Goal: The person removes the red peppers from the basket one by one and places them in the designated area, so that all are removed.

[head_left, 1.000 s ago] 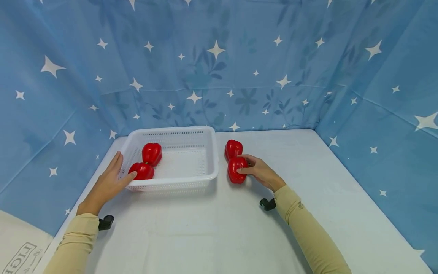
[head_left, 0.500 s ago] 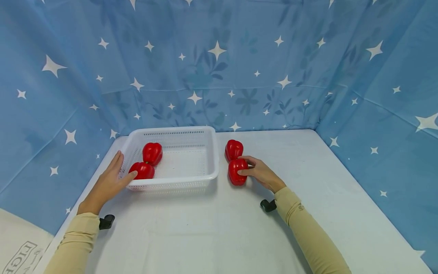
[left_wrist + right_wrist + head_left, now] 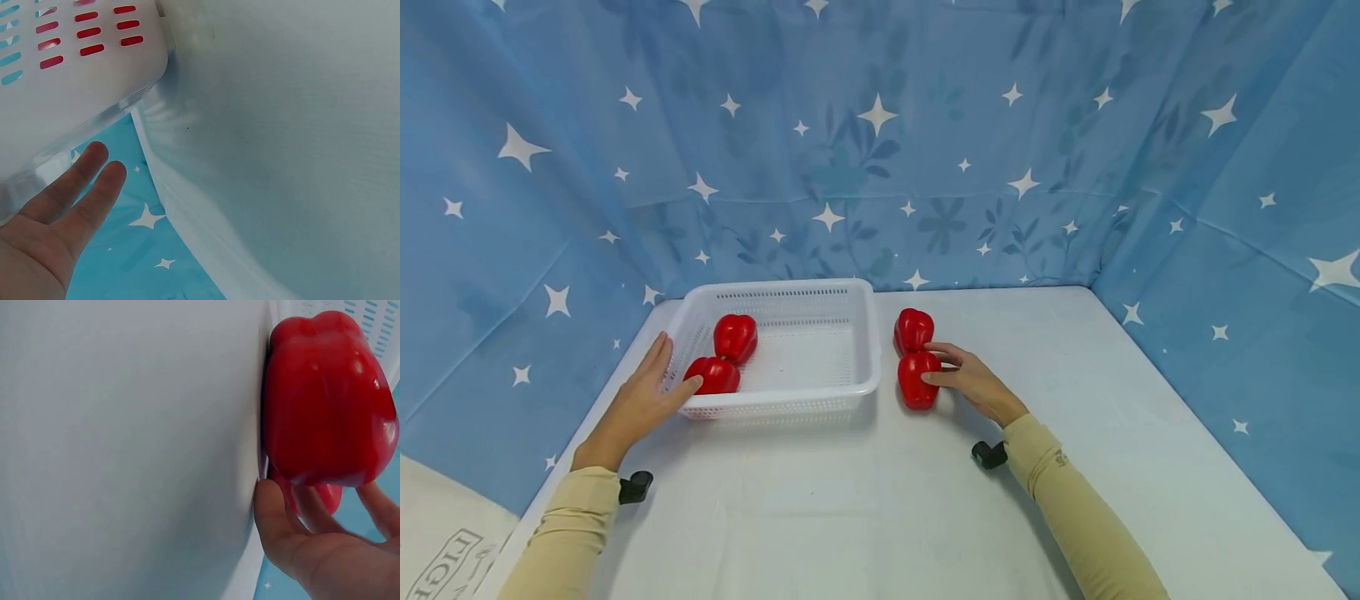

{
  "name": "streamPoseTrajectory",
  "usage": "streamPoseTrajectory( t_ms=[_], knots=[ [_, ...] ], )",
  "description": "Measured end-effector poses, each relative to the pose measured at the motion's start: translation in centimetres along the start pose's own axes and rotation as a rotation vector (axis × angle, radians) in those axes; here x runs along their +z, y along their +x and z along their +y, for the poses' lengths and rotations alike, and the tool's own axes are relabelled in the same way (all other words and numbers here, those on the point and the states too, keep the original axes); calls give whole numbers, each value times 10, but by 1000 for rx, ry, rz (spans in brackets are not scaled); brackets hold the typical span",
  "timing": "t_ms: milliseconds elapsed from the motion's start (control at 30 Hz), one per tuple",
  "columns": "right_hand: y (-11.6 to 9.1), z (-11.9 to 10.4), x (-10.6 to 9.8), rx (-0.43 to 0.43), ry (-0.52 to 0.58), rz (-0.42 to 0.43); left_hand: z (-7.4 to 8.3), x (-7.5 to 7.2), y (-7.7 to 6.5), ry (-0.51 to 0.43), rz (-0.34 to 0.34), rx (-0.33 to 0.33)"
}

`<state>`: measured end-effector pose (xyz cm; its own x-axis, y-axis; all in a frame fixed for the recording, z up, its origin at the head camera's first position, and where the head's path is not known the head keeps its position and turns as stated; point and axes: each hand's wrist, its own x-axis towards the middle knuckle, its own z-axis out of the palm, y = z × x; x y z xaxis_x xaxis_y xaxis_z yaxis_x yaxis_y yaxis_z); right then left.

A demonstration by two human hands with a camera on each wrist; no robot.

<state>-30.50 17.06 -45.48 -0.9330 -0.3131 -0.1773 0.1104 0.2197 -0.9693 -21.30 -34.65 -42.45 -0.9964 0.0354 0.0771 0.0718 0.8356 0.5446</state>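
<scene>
My left hand [image 3: 638,402] lies at the near-left corner of the white plastic basket [image 3: 782,398], fingers extended along its outer left side and thumb over the rim by a red bell pepper. In the left wrist view, two straight fingers of this hand [image 3: 69,219] show under the basket's wall. My right hand [image 3: 973,383] holds the nearer red bell pepper [image 3: 914,387] outside the basket, its thumb over the pepper and its fingers bent behind. The right wrist view has this bell pepper [image 3: 328,400] large, fingers at its near end. Another red bell pepper [image 3: 913,327] lies directly behind it.
Inside the basket, two red bell peppers [image 3: 735,337] lie in the left part, touching or nearly so. A white cloth [image 3: 820,500] covers the table. Blue star-patterned curtains [image 3: 865,167] enclose the back and sides. Black wrist camera mounts [image 3: 990,455] stick out from both wrists.
The held bell pepper has shifted slightly toward me and sits a little more apart from the one behind. My right thumb overlaps it less. The left hand stays put.
</scene>
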Motion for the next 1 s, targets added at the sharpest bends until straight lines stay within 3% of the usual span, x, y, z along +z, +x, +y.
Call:
streamPoseTrajectory(
  t_ms=[500, 1000],
  knots=[
    [1, -11, -17, -2, -27, 113, 0, 1, 0, 5, 4, 9],
    [9, -31, -11, -102, 33, 136, 0, 1, -1, -5, 9, 10]
  ],
)
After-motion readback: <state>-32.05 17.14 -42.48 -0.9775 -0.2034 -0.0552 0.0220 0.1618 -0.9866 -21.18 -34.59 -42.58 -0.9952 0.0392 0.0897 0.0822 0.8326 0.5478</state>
